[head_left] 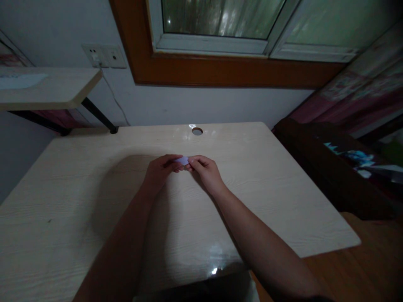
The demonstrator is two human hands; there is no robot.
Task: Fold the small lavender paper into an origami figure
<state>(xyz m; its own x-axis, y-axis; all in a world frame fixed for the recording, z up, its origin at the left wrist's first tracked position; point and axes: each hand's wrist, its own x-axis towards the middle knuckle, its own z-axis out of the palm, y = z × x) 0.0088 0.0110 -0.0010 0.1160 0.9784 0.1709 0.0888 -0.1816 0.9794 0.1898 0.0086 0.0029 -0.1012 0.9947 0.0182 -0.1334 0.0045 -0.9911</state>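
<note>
Between my two hands is a small, flat, pale purple piece that looks like folded paper (182,160). My left hand (159,168) pinches its left end between thumb and fingers. Its right end is gripped by the thumb and fingertips of my right hand (205,170). Both hands are over the middle of the light wood-grain desk (258,176), toward its back half. The fingers cover much of the piece, so its full shape is hidden.
A round cable hole (197,131) is near the desk's back edge. At the left, a raised shelf (47,90) stands on black legs. A white cord (112,92) runs down from the wall socket (100,55). Dark furniture (317,163) flanks the right side.
</note>
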